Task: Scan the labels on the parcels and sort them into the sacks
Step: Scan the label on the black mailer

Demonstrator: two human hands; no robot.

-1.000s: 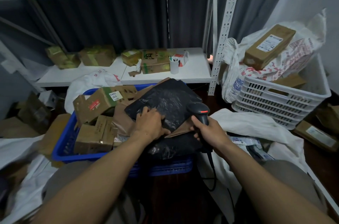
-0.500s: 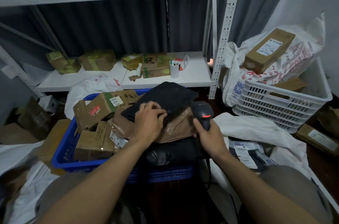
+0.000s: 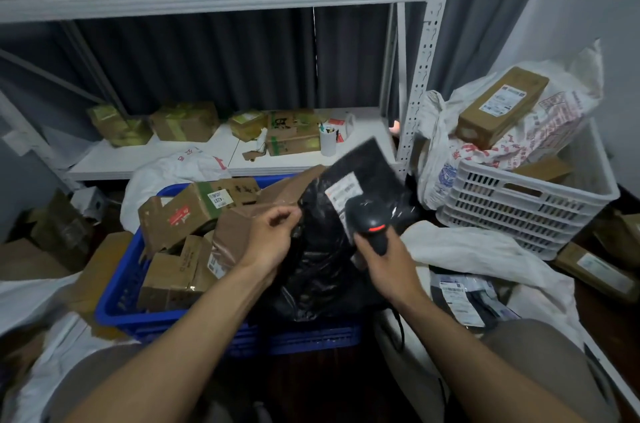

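A black plastic parcel (image 3: pixel 367 166) stands tilted above the blue crate (image 3: pixel 117 298), its white label (image 3: pixel 344 192) facing me. My left hand (image 3: pixel 273 235) pinches the parcel's left edge. My right hand (image 3: pixel 384 263) grips a black handheld scanner (image 3: pixel 369 220), whose head sits just below the label. Several cardboard parcels (image 3: pixel 187 211) and a brown paper parcel (image 3: pixel 235 235) fill the crate. A white sack (image 3: pixel 485 249) lies open on the right with labelled bags (image 3: pixel 464 298) on it.
A white crate (image 3: pixel 530 211) at the right holds a printed sack (image 3: pixel 554 124) with a long box (image 3: pixel 502 104) on top. The low shelf (image 3: pixel 221 156) behind carries boxes and a cup. Another white sack (image 3: pixel 34 291) lies at the left. More boxes sit on the floor.
The black parcel has been lifted off the crate and turned so its label faces me. The scanner has risen up to the label.
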